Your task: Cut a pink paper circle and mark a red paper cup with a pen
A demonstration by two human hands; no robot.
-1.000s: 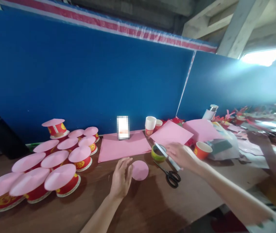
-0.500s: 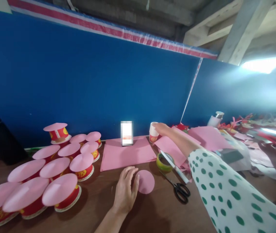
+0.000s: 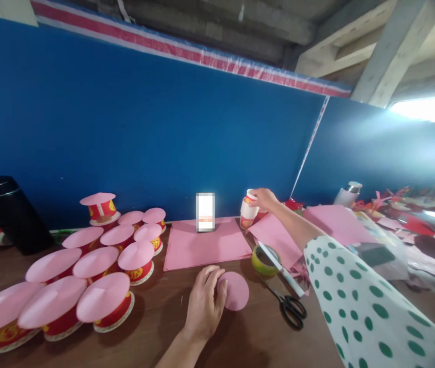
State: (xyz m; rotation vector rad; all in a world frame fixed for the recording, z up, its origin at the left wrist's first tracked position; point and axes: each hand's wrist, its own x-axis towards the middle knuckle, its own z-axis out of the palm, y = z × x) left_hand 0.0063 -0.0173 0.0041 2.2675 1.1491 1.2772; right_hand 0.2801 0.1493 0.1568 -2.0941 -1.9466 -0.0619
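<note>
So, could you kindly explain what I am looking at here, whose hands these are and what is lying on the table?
There is no machine here: the picture comes from a camera worn on a person's head, looking forward and down at their own two bare hands. The left hand rests flat on the brown table, its fingertips touching a pink paper circle. The right hand, on an arm in a dotted sleeve, grips a stack of paper cups near the blue wall. On the left stand upturned red cups topped with pink circles. In the middle lie pink paper sheets, a roll of tape and scissors.
</note>
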